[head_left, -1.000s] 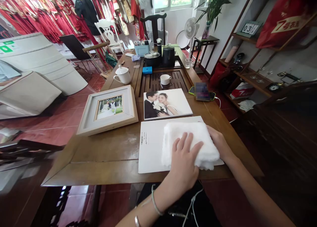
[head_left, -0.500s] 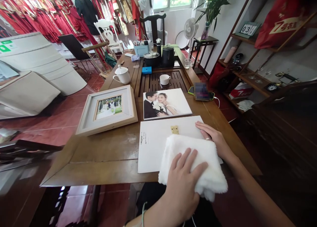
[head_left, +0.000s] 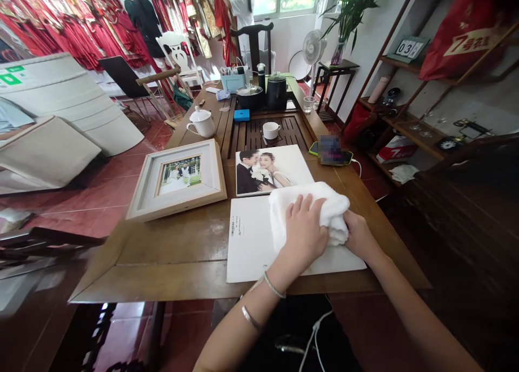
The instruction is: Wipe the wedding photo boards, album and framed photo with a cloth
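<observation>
A folded white towel (head_left: 324, 205) lies on a white board (head_left: 251, 242) at the near edge of the wooden table (head_left: 178, 253). My left hand (head_left: 304, 234) presses flat on the towel, fingers stretched forward. Tucked against the towel's right side, my right hand (head_left: 359, 236) touches it and the board; its fingers are hidden. Just beyond the towel lies a wedding photo print (head_left: 271, 169).
A framed photo (head_left: 178, 180) rests left of the print. Behind stand a tea tray (head_left: 263, 131) with a cup (head_left: 270, 130), a white teapot (head_left: 201, 122), kettles (head_left: 275, 91) and a phone (head_left: 330, 150). Shelves (head_left: 425, 91) rise at right; red garments hang at the back.
The towel under my left hand slid from the table's near edge back up the board towards the photo print. My right hand shifted from the board's top to the towel's right side.
</observation>
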A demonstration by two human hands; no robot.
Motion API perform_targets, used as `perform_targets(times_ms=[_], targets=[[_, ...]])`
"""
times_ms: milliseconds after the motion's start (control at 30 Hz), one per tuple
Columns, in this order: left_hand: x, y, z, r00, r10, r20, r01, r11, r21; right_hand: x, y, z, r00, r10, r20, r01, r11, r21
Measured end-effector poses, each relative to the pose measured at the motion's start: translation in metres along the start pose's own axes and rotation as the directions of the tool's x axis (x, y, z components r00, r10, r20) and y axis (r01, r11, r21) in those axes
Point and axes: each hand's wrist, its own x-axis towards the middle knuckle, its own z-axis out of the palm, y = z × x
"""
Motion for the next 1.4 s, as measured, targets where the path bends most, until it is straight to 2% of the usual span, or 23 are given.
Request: perform_targets(times_ms=[167, 300, 433, 600, 767, 900, 1000, 1133, 1267, 1400], targets=[[0.021, 0.005, -0.004, 0.996, 0.072, 0.053, -0.074, 0.997, 0.025, -0.002, 0.006, 0.002, 0.998, 0.031, -0.049, -0.032, 0.999, -0.007], [0.020, 0.004, -0.008, 0.994, 0.083, 0.075, -0.088, 0.994, 0.060, -0.002, 0.007, 0.003, 0.998, 0.041, -0.042, -0.041, 0.999, -0.019], [-0.001, -0.002, -0.010, 0.993, 0.082, 0.088, -0.089, 0.993, 0.075, 0.000, 0.000, 0.001, 0.998, 0.063, -0.011, -0.063, 0.998, 0.013], [-0.042, -0.007, -0.005, 0.992, 0.106, 0.069, -0.111, 0.990, 0.088, 0.001, -0.005, -0.002, 0.997, 0.049, 0.056, -0.055, 0.993, 0.108], [-0.078, 0.000, 0.004, 0.984, 0.148, 0.097, -0.155, 0.986, 0.068, 0.001, 0.002, 0.000, 0.994, 0.103, 0.046, -0.110, 0.978, 0.176], [-0.091, 0.008, 0.012, 0.982, 0.138, 0.126, -0.149, 0.986, 0.079, 0.002, 0.001, 0.000, 0.991, 0.125, 0.041, -0.131, 0.972, 0.196], [-0.090, 0.010, 0.018, 0.986, 0.123, 0.114, -0.134, 0.987, 0.093, 0.001, 0.001, 0.000, 0.993, 0.113, 0.043, -0.119, 0.976, 0.181], [-0.078, 0.008, 0.024, 0.995, 0.099, 0.017, -0.101, 0.986, 0.130, -0.001, 0.007, 0.001, 0.997, 0.061, 0.044, -0.067, 0.986, 0.150], [-0.054, 0.003, 0.023, 0.996, 0.047, -0.070, -0.034, 0.985, 0.172, -0.001, 0.008, 0.001, 0.999, 0.034, 0.024, -0.036, 0.994, 0.100], [-0.025, 0.002, 0.022, 0.994, 0.044, -0.100, -0.019, 0.971, 0.238, -0.001, 0.005, 0.002, 0.998, 0.059, 0.006, -0.059, 0.993, 0.098]])
